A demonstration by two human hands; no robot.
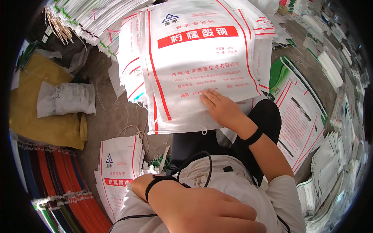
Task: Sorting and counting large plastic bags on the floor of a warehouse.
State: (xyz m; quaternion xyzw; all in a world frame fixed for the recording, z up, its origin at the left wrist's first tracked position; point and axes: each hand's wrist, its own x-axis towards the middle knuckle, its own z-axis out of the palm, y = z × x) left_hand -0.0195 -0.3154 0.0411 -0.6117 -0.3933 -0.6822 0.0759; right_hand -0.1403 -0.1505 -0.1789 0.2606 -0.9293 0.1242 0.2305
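Observation:
A stack of flat white woven sacks with red print lies in front of me, and the top white sack (pixel 194 62) overlaps my knees at its near edge. My right hand (pixel 222 110) rests palm down on the lower part of this sack, fingers stretched out and touching its surface. Close to the camera, my left hand (pixel 211 209) is raised before my chest, its back showing. Its fingers are bent and lie together; the lower edge cuts them off, and anything inside them is hidden. Both wrists wear black bands.
A similar pile of white sacks (pixel 116 174) lies at the left. Beyond it are orange and dark bundles (pixel 58 174) and a yellow sack (pixel 50 105) with a white packet (pixel 66 99) on top. Green-and-white sacks (pixel 299 116) lie at the right, near more piles.

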